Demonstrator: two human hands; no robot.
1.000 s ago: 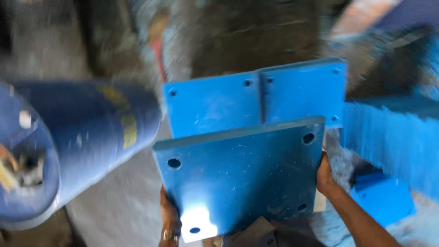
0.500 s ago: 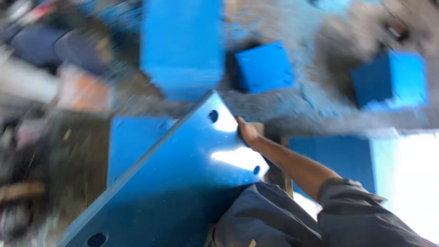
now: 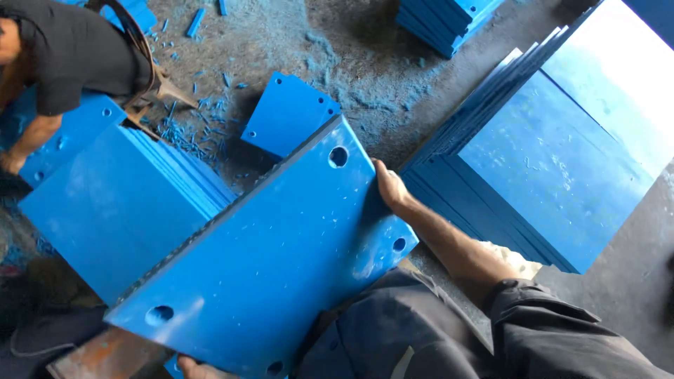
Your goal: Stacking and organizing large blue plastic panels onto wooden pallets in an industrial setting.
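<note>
Blue plastic plate (image 3: 281, 260), thick and rectangular with round holes near its corners, fills the middle of the view, tilted so its long edge runs from 8 o'clock up to 1 o'clock. The right hand (image 3: 390, 188) grips its short edge at about 2 o'clock of the plate, fingers curled over the rim and holding it. The left hand (image 3: 200, 367) shows only in part at the plate's lower edge, about 7 o'clock; its fingers touch the underside there, though I cannot tell how tightly they close. The plate is held above the person's dark-trousered lap, off the floor (image 3: 365, 77).

At 9 o'clock lies a stack of blue sheets (image 3: 119, 203), its edges stepped like pages. A smaller blue plate with holes (image 3: 284, 116) lies on the floor at 12 o'clock, just beyond the held plate. At 3 o'clock a large stack of wide blue sheets (image 3: 554, 168) spreads across the floor, and another blue stack (image 3: 442, 17) sits at 1 o'clock by the top edge. Blue shavings (image 3: 189, 130) litter the grey floor at 11 o'clock. A second person in a dark shirt (image 3: 77, 49) crouches at 10 o'clock, one hand down on a blue sheet
</note>
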